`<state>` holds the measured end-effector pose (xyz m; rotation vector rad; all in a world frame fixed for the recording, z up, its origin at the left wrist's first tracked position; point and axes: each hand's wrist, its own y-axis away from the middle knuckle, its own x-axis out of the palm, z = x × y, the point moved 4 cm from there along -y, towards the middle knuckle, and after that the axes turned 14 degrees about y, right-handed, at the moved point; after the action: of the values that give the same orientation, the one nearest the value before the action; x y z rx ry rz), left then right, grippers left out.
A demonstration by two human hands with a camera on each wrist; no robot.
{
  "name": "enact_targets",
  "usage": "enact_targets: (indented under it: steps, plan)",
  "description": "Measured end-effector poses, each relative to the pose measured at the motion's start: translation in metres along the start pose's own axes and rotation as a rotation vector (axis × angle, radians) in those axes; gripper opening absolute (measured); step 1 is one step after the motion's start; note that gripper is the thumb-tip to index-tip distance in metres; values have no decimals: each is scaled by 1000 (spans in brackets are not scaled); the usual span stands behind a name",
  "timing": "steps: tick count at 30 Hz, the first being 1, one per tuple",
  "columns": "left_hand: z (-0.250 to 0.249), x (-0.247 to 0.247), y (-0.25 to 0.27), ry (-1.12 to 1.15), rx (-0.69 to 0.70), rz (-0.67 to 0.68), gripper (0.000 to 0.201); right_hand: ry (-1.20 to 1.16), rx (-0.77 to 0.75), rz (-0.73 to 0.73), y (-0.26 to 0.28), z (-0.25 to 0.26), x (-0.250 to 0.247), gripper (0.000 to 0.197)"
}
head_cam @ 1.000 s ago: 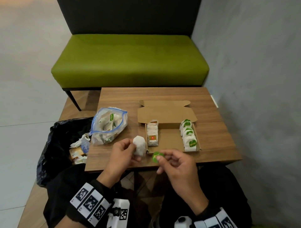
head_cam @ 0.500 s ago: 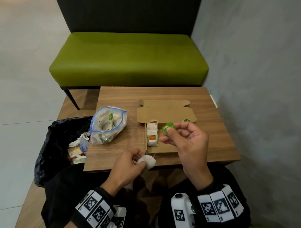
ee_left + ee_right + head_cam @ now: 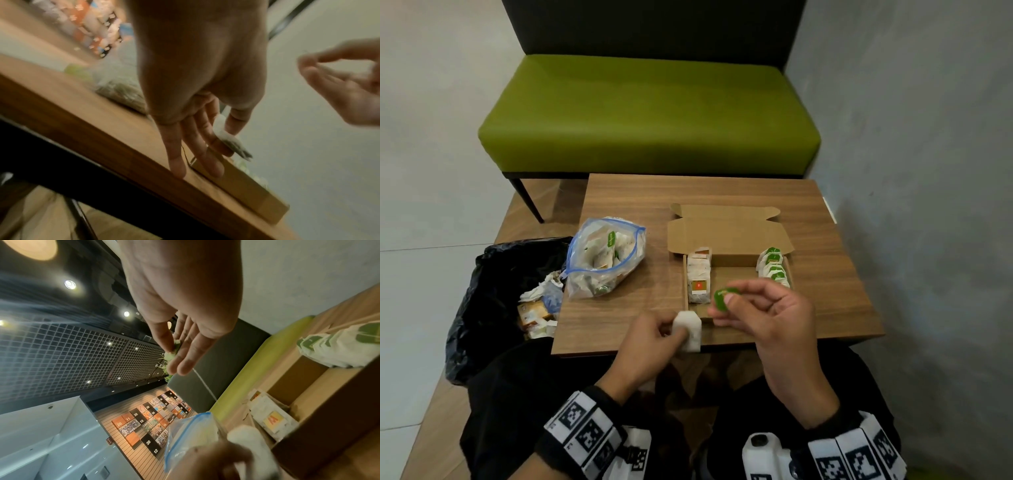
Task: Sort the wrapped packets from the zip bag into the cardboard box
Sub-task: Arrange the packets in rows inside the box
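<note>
My left hand (image 3: 654, 337) pinches a white tea bag (image 3: 690, 329) at the table's front edge; it shows between thumb and fingers in the left wrist view (image 3: 230, 139). My right hand (image 3: 763, 308) pinches its green tag (image 3: 722, 298) just above the box's near end, seen too in the right wrist view (image 3: 174, 350). The open cardboard box (image 3: 729, 274) holds a row of red-labelled packets (image 3: 699, 277) on its left and green-tagged bags (image 3: 774, 267) on its right. The zip bag (image 3: 606, 260) with more packets lies left of the box.
A black bin bag (image 3: 493, 301) with torn wrappers stands at the table's left side. A green bench (image 3: 647, 113) stands behind the wooden table (image 3: 842, 267), and a grey wall runs along the right.
My right hand with the green tag went up over the box, then came back down and nearer. My left hand dropped toward the table edge, then raised the tea bag again.
</note>
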<state>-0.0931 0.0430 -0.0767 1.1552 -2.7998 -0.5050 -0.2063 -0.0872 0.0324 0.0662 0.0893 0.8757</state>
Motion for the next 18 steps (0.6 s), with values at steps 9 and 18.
enact_targets:
  steps: [9, 18]
  plan:
    - [-37, -25, -5, 543, -113, -227, 21, 407, 184, 364, 25, -64, 11, 5]
    - [-52, -6, 10, 576, -126, -93, 26, 315, 273, 265, 9, -78, 9, 9]
